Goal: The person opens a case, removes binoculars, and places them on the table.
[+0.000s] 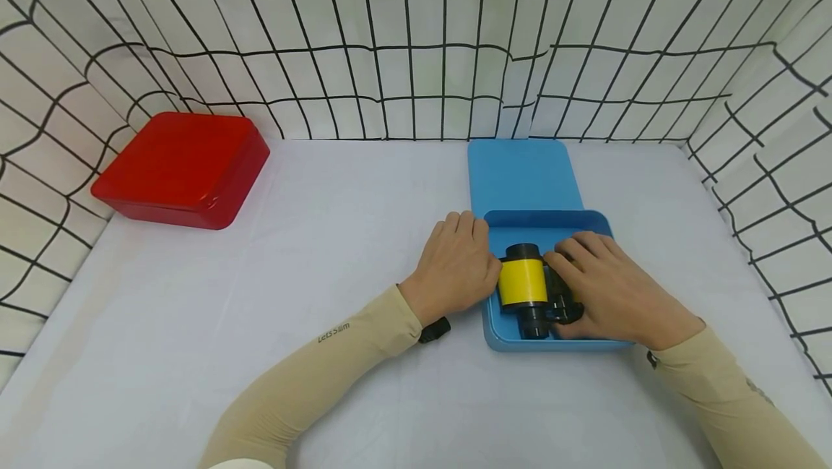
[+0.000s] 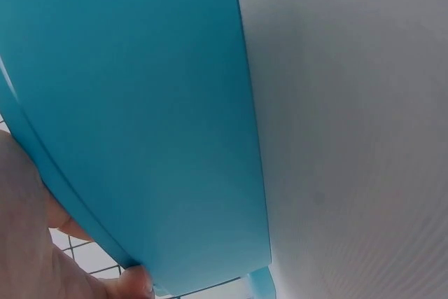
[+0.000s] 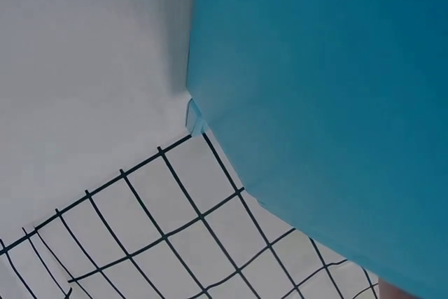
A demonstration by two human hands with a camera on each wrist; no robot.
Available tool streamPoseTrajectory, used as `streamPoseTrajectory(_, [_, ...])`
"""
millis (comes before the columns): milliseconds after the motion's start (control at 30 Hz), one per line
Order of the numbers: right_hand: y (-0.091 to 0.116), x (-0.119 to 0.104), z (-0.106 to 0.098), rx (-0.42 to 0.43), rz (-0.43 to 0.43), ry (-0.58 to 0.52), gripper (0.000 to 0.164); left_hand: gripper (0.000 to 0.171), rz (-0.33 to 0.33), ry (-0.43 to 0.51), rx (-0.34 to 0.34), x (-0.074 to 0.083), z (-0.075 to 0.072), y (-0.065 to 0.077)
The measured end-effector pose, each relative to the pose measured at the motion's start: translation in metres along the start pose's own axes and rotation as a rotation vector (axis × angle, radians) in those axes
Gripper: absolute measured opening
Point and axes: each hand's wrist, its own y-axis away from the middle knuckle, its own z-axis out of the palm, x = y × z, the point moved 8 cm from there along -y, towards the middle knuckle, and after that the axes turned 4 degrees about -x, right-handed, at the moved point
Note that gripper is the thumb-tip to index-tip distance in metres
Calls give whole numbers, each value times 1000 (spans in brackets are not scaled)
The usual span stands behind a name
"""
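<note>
Yellow-and-black binoculars (image 1: pixel 523 281) lie inside an open blue box (image 1: pixel 552 345) whose lid (image 1: pixel 525 176) is folded back flat behind it. My right hand (image 1: pixel 611 288) reaches into the box and grips the black right side of the binoculars, hiding much of that barrel. At the box's left wall, my left hand (image 1: pixel 455 267) holds the rim, its knuckles up and close to the yellow barrel. The left wrist view shows the box's blue side (image 2: pixel 161 138) with fingers (image 2: pixel 133 283) hooked at its upper edge. Mostly the box's outer wall (image 3: pixel 322 103) fills the right wrist view.
A closed red box (image 1: pixel 182 165) sits at the back left of the white table (image 1: pixel 338 201). Black wire grid panels (image 1: pixel 416 97) stand along the back and both sides. The blue lid reaches close to the back panel.
</note>
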Motion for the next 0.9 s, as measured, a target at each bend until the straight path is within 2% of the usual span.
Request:
streamPoseTrajectory(700, [-2, -2, -2, 4, -5, 2, 105, 20, 0, 1, 29, 0, -3, 1])
streamPoseTrajectory(900, [-2, -3, -3, 15, -15, 5, 104, 20, -5, 16, 0, -1, 0, -1])
